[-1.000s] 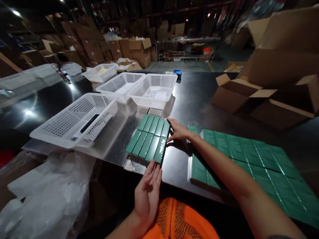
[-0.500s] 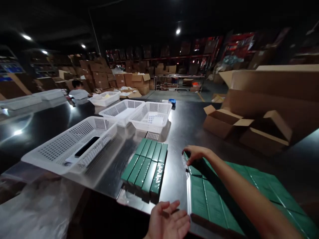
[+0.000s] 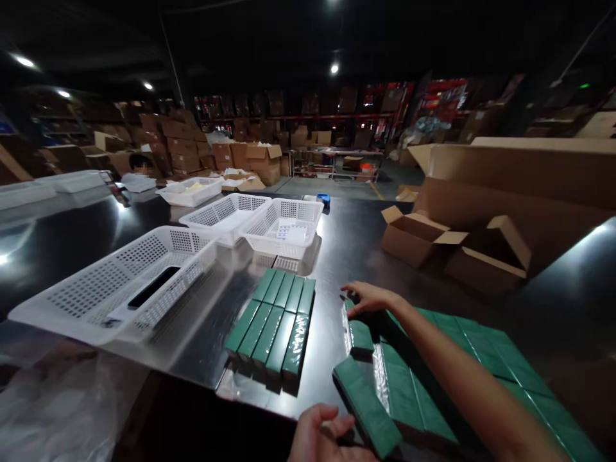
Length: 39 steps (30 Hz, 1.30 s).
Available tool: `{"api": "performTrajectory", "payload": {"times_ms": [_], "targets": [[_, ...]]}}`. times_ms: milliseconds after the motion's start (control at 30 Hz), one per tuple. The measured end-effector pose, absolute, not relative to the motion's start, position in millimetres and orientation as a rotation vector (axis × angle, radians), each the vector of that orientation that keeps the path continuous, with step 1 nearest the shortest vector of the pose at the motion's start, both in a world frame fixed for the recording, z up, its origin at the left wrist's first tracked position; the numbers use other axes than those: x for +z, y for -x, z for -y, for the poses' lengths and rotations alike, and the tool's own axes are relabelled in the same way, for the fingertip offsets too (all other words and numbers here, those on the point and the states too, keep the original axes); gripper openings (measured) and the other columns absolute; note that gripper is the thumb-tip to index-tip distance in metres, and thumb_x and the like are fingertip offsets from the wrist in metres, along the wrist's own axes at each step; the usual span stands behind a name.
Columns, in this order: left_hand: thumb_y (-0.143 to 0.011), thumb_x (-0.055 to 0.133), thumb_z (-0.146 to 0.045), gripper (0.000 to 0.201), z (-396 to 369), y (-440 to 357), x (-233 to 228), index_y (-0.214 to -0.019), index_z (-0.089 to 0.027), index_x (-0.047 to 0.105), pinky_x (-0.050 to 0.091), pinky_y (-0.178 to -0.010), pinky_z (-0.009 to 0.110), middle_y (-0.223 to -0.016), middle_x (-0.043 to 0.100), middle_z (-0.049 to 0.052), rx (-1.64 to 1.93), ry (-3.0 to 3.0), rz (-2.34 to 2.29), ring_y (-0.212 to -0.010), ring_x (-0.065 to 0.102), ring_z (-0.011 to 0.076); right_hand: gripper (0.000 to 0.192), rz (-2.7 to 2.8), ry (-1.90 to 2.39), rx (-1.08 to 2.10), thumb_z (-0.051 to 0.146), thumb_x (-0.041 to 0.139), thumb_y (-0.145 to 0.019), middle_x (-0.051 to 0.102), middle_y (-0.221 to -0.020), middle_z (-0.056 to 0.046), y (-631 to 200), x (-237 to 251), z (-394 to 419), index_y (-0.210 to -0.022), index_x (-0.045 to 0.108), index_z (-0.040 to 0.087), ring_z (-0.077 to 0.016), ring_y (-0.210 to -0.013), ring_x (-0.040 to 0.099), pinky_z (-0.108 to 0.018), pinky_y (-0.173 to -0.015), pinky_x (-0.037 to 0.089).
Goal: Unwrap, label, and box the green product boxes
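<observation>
My right hand (image 3: 368, 298) reaches in from the right, fingers bent over the far end of a green box (image 3: 360, 337). This box stands slightly apart from a block of green boxes (image 3: 404, 385), partly covered by my forearm. Nearer to me, another green box (image 3: 363, 401) lies aslant, pulled away from the block at its near end. Beside its lower left edge is my left hand (image 3: 327, 436), palm up with the thumb apart; some of its fingers are hidden by the box or the frame edge. A second group of green boxes (image 3: 274, 314) stands left of both hands.
White perforated baskets (image 3: 283, 228) stand on the metal table (image 3: 337, 250); the nearest basket (image 3: 86, 289) holds a black phone-like object (image 3: 154, 287). Behind the right arm are open cardboard boxes (image 3: 409, 240). A blue tape roll (image 3: 323, 200) sits farther back. Clear plastic (image 3: 72, 410) hangs lower left.
The two nearest green boxes have shifted left, away from the block, and one now lies aslant. My right hand moved slightly left with its box; my left hand is lower, beside the slanted box.
</observation>
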State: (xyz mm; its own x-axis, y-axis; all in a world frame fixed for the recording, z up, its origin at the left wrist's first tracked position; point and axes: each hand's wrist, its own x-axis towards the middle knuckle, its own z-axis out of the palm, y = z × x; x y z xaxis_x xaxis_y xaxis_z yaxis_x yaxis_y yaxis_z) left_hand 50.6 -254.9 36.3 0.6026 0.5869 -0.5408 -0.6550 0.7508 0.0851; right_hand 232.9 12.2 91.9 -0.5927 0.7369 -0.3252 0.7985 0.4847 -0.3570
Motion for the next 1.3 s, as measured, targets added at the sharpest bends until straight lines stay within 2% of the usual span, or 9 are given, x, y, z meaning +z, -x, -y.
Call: {"api": "performTrajectory", "payload": {"times_ms": [167, 333, 433, 533, 733, 867, 1033, 1167, 1300], "targets": [[-0.072, 0.059, -0.027, 0.025, 262, -48, 56, -0.09, -0.009, 0.062, 0.051, -0.083, 0.036, -0.089, 0.071, 0.021, 0.891, 0.212, -0.662, -0.078, 0.071, 0.0293, 0.116, -2.656, -1.302, -0.73, 0.071, 0.082, -0.055, 0.035, -0.155, -0.016, -243, 107, 21, -0.152, 0.037, 0.025, -0.0433, -0.141, 0.033, -0.059, -0.116, 0.026], [-0.071, 0.071, -0.021, 0.052, 272, -45, 63, -0.122, -0.016, 0.06, 0.049, -0.093, 0.039, -0.134, 0.058, 0.016, 1.047, -0.332, -1.09, -0.109, 0.062, 0.0293, 0.103, -2.763, -1.244, -0.636, 0.07, 0.076, -0.066, 0.036, -0.152, -0.015, -263, 106, 28, -0.151, 0.038, 0.026, -0.0432, -0.137, 0.037, -0.061, -0.111, 0.031], [-0.063, 0.083, -0.018, 0.07, 267, -52, 54, -0.129, -0.022, 0.059, 0.032, -0.115, 0.042, -0.146, 0.05, 0.013, 1.162, -0.852, -1.299, -0.136, 0.043, 0.0312, 0.094, -2.779, -1.28, -0.609, 0.064, 0.075, -0.073, 0.04, -0.148, -0.014, -270, 95, 19, -0.151, 0.038, 0.027, -0.0394, -0.134, 0.041, -0.056, -0.109, 0.036], [-0.062, 0.086, -0.018, 0.065, 253, -61, 42, -0.123, -0.021, 0.064, 0.016, -0.123, 0.046, -0.149, 0.048, 0.015, 1.188, -1.111, -1.278, -0.144, 0.034, 0.0337, 0.094, -2.744, -1.307, -0.634, 0.059, 0.076, -0.074, 0.041, -0.147, -0.013, -268, 85, 10, -0.153, 0.035, 0.026, -0.0376, -0.132, 0.044, -0.051, -0.109, 0.038], [-0.079, 0.072, -0.017, 0.034, 241, -55, 27, -0.112, -0.024, 0.073, 0.023, -0.122, 0.047, -0.143, 0.057, 0.011, 1.041, -1.214, -1.106, -0.141, 0.043, 0.0317, 0.096, -2.568, -1.318, -0.576, 0.052, 0.084, -0.069, 0.05, -0.142, -0.015, -249, 80, -1, -0.151, 0.041, 0.027, -0.0449, -0.128, 0.047, -0.063, -0.108, 0.031], [-0.086, 0.062, -0.02, 0.032, 249, -34, 34, -0.116, -0.027, 0.073, 0.019, -0.123, 0.053, -0.139, 0.061, 0.01, 0.987, -1.374, -1.136, -0.144, 0.039, 0.0312, 0.107, -2.588, -1.286, -0.588, 0.044, 0.087, -0.066, 0.055, -0.133, -0.013, -240, 83, -4, -0.156, 0.029, 0.034, -0.0424, -0.12, 0.053, -0.061, -0.104, 0.036], [-0.086, 0.058, -0.014, 0.034, 248, -5, 51, -0.115, -0.023, 0.074, 0.013, -0.123, 0.058, -0.139, 0.061, 0.012, 0.973, -1.614, -1.234, -0.148, 0.03, 0.0346, 0.069, -2.758, -1.076, -0.718, 0.045, 0.083, -0.071, 0.056, -0.124, -0.01, -228, 76, -13, -0.134, 0.062, 0.027, -0.0332, -0.11, 0.055, -0.042, -0.097, 0.044], [-0.083, 0.052, 0.0, 0.038, 235, 0, 44, -0.106, -0.018, 0.077, 0.024, -0.119, 0.063, -0.136, 0.063, 0.016, 0.799, -1.966, -1.371, -0.143, 0.037, 0.04, 0.052, -2.865, -1.08, -0.743, 0.044, 0.082, -0.074, 0.046, -0.139, -0.012, -219, 72, -17, -0.119, 0.069, 0.021, -0.0299, -0.113, 0.056, -0.039, -0.098, 0.045], [-0.084, 0.056, -0.001, 0.033, 224, -10, 36, -0.11, -0.007, 0.075, 0.046, -0.105, 0.059, -0.138, 0.059, 0.023, 0.207, -2.66, -1.471, -0.132, 0.051, 0.043, 0.069, -2.871, -0.953, -0.567, 0.037, 0.079, -0.078, 0.02, -0.162, -0.011, -212, 79, -9, -0.142, 0.053, 0.031, -0.0378, -0.135, 0.042, -0.051, -0.109, 0.036]]}}
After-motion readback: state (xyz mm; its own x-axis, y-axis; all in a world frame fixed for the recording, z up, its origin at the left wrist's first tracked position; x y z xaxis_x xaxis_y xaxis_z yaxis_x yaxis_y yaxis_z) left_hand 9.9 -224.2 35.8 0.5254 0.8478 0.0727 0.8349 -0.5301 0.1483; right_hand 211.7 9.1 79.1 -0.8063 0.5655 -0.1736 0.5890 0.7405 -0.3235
